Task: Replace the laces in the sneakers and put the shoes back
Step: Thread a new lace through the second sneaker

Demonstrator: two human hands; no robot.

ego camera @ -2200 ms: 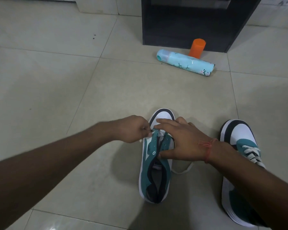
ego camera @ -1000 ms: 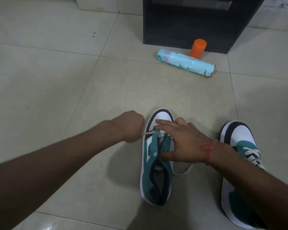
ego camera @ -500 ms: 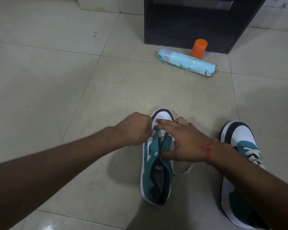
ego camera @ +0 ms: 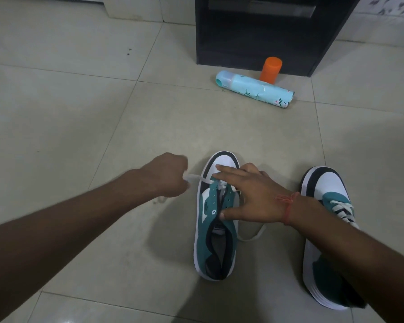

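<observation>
Head view, lower centre: teal-and-white sneaker (ego camera: 216, 231) on tiled floor (ego camera: 79, 124), toe pointing up-frame. Right hand (ego camera: 250, 199) presses spread, straight fingers on its upper. Left hand (ego camera: 167, 177), fist clenched, grips white lace (ego camera: 200, 179) drawn taut leftward. Lower right: laced sneaker (ego camera: 329, 220). Upper centre: spray can (ego camera: 254, 89) lying flat, orange cap (ego camera: 270, 70), black cabinet (ego camera: 266, 31).

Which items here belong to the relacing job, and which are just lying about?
Job:
- teal-and-white canvas sneaker being laced
- flat white lace, pinched by left hand
- right hand pressing that sneaker
- second teal-and-white sneaker, already laced

Lying about:
- pale blue spray can on its side
- orange plastic cap
- black cabinet
</observation>
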